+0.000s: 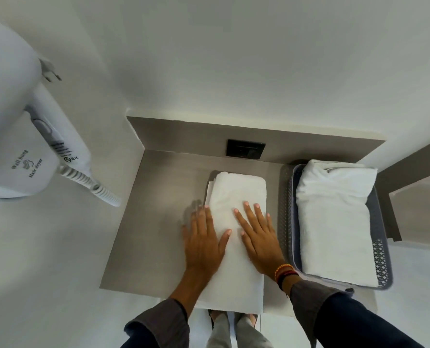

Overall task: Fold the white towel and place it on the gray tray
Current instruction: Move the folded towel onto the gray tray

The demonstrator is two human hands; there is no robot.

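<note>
The white terry towel [236, 237], folded into a long narrow strip, lies on the grey brushed-metal worktop [153, 222]. It sits just to the left of the gray perforated plastic tray [382, 257], apart from it, with its near end overhanging the worktop's front edge.

The left hand [202, 244] is laid flat along the towel's left edge, half on cloth and half on worktop. The right hand [258, 234] is flat on the right half of the same towel. On both hands the fingers [249, 214] are extended and spread, gripping nothing. Judged purpose: pressing and smoothing the layers so the fold holds before the next fold or the lift.

The tray already holds another white folded cloth bundle [334, 222], which fills most of it; the towel would likely have to go on top.

Legible writing: the white wall-mounted hair dryer [15, 136], well to the left of the towel, reads "Wall hung" and "Hair dryer"; a small approval mark on its handle cannot be read with certainty. A black wall socket plate [245, 148] behind the towel bears no readable text.
</note>
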